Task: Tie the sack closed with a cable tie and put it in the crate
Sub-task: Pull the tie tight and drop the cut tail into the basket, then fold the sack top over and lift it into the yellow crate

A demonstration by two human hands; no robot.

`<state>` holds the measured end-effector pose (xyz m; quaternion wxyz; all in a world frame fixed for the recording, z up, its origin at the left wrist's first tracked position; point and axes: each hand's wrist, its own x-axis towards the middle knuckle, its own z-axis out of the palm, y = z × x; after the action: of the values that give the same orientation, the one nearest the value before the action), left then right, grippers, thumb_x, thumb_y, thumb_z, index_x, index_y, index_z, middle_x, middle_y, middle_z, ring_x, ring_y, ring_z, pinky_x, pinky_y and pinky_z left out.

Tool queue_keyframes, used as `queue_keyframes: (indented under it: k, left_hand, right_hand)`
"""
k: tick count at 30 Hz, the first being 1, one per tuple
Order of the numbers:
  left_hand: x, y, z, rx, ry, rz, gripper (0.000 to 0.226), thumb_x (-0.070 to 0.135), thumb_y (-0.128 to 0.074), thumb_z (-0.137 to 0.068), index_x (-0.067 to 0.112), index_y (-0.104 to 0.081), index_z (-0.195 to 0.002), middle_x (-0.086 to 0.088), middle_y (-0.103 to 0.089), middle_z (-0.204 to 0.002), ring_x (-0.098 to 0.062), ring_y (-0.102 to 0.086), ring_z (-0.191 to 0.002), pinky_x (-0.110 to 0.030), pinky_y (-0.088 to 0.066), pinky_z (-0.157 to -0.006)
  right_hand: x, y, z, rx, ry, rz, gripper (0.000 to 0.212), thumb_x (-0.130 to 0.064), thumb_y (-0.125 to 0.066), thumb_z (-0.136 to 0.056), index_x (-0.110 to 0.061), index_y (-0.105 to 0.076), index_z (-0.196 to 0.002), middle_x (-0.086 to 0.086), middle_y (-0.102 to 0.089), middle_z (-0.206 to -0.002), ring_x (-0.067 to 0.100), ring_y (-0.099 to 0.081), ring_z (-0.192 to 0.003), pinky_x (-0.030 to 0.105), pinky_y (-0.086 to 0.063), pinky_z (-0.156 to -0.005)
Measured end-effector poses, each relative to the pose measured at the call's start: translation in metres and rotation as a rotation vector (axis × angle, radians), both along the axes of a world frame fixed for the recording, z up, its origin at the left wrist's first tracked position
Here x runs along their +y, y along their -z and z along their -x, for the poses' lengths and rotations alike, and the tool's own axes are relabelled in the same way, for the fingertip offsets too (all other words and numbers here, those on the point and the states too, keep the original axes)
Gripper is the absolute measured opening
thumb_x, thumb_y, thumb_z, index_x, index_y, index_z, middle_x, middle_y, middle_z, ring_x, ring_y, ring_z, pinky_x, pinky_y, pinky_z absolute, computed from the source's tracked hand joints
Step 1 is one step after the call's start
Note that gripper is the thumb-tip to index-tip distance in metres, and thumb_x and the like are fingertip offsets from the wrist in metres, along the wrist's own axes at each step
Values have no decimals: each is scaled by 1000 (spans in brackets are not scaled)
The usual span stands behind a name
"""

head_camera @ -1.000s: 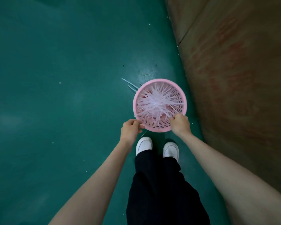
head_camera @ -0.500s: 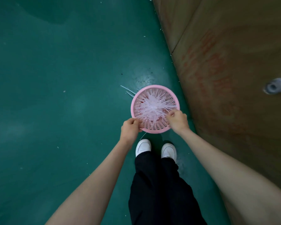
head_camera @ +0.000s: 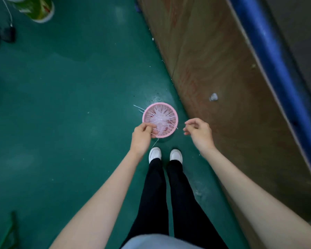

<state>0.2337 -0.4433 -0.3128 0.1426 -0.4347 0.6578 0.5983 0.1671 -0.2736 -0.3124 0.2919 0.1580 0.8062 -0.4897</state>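
A round pink basket (head_camera: 147,112) holding several white cable ties (head_camera: 162,117) stands on the green floor just ahead of my white shoes. My left hand (head_camera: 141,136) is at the basket's near-left rim, fingers pinched on a thin cable tie whose end hangs down toward my shoe. My right hand (head_camera: 198,132) hovers to the right of the basket, clear of it, fingers loosely curled and apart with nothing visible in them. A white and green printed sack-like bundle (head_camera: 38,9) sits at the far top left, partly cut off. No crate is in view.
A brown wooden board (head_camera: 214,60) runs diagonally along the right, with a blue rail (head_camera: 269,51) beyond it. Two loose ties (head_camera: 138,107) lie on the floor left of the basket. Dark objects (head_camera: 2,36) sit at the far left. A green edge (head_camera: 7,230) shows bottom left.
The view has risen and pulled back from the basket. My right hand has left the basket and moved right. My left hand stays at the rim, now pinching a tie.
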Motion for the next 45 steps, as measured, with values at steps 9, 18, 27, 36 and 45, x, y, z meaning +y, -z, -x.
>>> queue_keyframes:
  k: [9,18,27,36,45]
  left_hand:
    - [29,-118,-4,215,226,74,24,8,-45,-96,17,-66,-89,1,-67,-77,-11,-62,-70,-27,-49,-77]
    - [60,-193,43,466,603,136,22,11,-47,-97,18,-66,-87,8,-66,-74,-1,-58,-68,-13,-46,-68]
    - [109,-236,93,683,926,150,20,10,-48,-96,16,-65,-89,5,-67,-76,3,-59,-67,-7,-45,-66]
    - [194,-248,109,768,1168,108,21,12,-47,-97,18,-65,-90,4,-69,-78,-1,-61,-70,-14,-47,-71]
    - [316,-257,115,831,1231,68,20,10,-48,-96,16,-66,-91,2,-69,-79,-9,-63,-76,-21,-51,-75]
  right_hand:
    - [46,-130,-20,251,128,45,22,2,-59,-82,-20,-63,-81,2,-67,-76,17,-64,-70,34,-52,-79]
    - [76,-202,-38,483,354,-2,10,-10,-61,-87,-18,-64,-91,-3,-68,-89,14,-64,-88,29,-51,-84]
    - [130,-243,-51,710,588,-140,11,-5,-60,-87,-15,-63,-92,-8,-65,-86,14,-62,-84,26,-49,-76]
    - [218,-258,-80,797,813,-295,14,-5,-58,-86,-17,-63,-91,0,-65,-89,15,-61,-81,16,-45,-71]
    - [320,-267,-77,851,849,-413,19,-2,-59,-82,-18,-63,-92,2,-61,-95,12,-58,-84,26,-45,-73]
